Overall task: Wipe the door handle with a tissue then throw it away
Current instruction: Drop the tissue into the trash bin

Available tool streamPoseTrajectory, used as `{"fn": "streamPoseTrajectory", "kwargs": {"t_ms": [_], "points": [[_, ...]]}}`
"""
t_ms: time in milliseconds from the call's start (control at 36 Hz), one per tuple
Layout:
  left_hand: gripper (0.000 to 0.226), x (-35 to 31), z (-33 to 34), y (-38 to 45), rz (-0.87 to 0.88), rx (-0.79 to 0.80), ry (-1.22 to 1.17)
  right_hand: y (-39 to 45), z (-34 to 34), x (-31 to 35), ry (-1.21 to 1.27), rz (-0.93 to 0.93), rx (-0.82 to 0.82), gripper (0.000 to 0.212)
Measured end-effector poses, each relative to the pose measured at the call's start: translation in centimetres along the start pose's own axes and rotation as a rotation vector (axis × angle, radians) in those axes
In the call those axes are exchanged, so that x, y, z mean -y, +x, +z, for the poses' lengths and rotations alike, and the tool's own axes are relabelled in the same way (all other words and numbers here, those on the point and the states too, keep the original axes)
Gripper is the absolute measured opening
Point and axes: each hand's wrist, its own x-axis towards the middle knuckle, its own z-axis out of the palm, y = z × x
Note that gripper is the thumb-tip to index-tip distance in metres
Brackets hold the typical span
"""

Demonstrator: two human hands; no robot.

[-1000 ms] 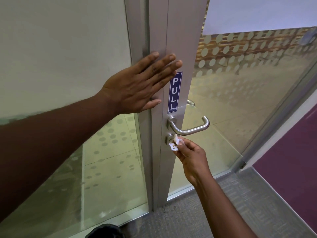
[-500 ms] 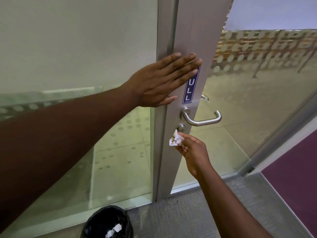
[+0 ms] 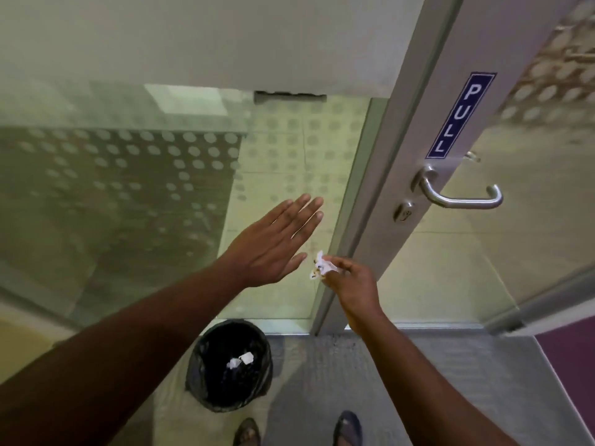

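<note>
**Tissue pinched, bin not yet under it**

My right hand (image 3: pixel 349 286) grips the crumpled tissue (image 3: pixel 323 268) between thumb and fingertips, held in the air near the door frame, at about 5 o'clock from my left hand (image 3: pixel 275 246). Left hand is flat, fingers spread, grasping nothing, apart from the glass as far as I can tell. Door handle (image 3: pixel 457 196) sits at 2 o'clock from the tissue, well apart, nothing touching it. Bin (image 3: pixel 230 365) with black liner stands on the floor at 7 o'clock from the tissue, two white scraps already inside.

Risks, my read: tissue isn't over the bin mouth, so letting go now likely drops it on the carpet beside the rim. A light wad drifts; a toss from this height could miss. Bits could tear off the ragged edge. Feet (image 3: pixel 347 428) are near the bin, a step could knock it.
</note>
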Motion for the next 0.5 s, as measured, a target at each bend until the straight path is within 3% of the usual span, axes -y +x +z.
{"fn": "streamPoseTrajectory", "kwargs": {"t_ms": [167, 333, 500], "points": [[0.072, -0.1, 2.4, -7.6, -0.204, 0.129, -0.045, -1.0, 5.4, -2.7, -0.203, -0.087, 0.094, 0.022], [0.070, -0.8, 3.2, -14.8, -0.393, 0.321, -0.084, -2.6, 10.7, -4.7, -0.532, -0.298, 0.222, 0.016], [0.069, -1.6, 3.3, -19.8, -0.670, 0.478, -0.144, -2.9, 15.1, -6.7, -0.724, -0.307, 0.392, 0.026]]}}
